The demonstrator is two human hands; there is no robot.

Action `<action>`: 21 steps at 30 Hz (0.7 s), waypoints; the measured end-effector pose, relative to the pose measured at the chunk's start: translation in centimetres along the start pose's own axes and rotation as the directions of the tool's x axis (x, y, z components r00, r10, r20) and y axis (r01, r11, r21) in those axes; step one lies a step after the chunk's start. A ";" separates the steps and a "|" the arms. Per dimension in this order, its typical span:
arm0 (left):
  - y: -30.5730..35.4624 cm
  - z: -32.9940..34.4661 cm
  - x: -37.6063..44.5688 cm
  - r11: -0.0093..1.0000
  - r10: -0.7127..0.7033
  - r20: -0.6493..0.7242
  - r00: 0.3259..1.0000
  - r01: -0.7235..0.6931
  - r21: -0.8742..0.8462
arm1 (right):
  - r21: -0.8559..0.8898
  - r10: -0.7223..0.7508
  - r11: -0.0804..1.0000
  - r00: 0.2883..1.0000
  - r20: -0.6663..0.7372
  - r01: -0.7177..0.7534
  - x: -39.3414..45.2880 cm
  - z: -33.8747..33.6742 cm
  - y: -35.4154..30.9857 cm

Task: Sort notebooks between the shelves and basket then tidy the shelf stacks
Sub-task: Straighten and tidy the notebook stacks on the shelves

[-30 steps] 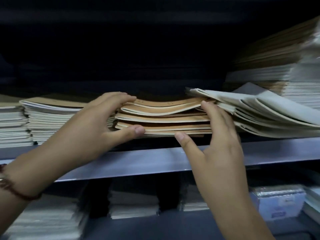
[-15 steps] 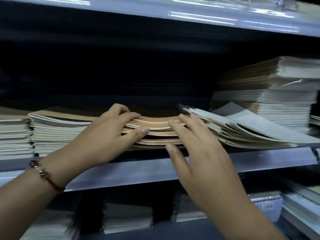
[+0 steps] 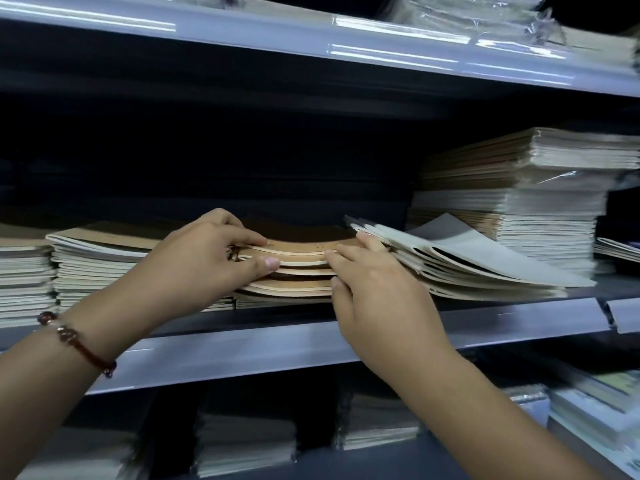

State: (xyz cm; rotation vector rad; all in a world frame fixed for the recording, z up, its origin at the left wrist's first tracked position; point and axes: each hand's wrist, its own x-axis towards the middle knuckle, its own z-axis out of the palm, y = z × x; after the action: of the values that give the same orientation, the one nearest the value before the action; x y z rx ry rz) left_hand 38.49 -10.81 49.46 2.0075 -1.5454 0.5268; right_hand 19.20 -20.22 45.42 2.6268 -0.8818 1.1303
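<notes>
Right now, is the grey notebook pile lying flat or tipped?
Tipped: the grey notebooks fan out, leaning on the brown notebook stack.

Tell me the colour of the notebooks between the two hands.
Tan brown covers with pale edges, seen in the head view.
</notes>
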 end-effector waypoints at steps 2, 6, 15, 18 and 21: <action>0.2 0.0 0.2 1.000 -0.012 -0.009 1.000 0.012 0.025 | 0.025 -0.011 1.000 1.000 0.007 0.010 0.2 0.3 0.2; 0.3 0.1 0.4 0.999 -0.028 -0.038 0.999 0.029 0.027 | 0.120 -0.014 0.993 1.000 -0.016 0.016 0.2 1.1 0.6; 0.7 0.7 -0.3 0.997 0.007 -0.017 1.000 -0.006 0.074 | 0.148 -0.053 0.987 0.999 -0.010 0.054 -0.2 2.0 1.2; 1.3 0.9 -1.2 0.985 0.071 0.055 0.996 -0.079 0.156 | 0.191 -0.040 0.981 0.999 0.017 0.036 -1.5 1.7 1.1; 2.0 1.6 -1.8 0.914 0.220 0.043 0.975 -0.221 0.339 | 0.214 -0.032 0.977 0.999 0.042 0.022 -4.0 1.9 0.2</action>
State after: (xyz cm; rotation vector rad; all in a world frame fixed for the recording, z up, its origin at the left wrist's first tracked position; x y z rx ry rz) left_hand 36.08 -10.83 47.44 2.0898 -1.7962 0.9390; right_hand 18.11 -19.24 41.21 2.8369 -0.7685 1.2263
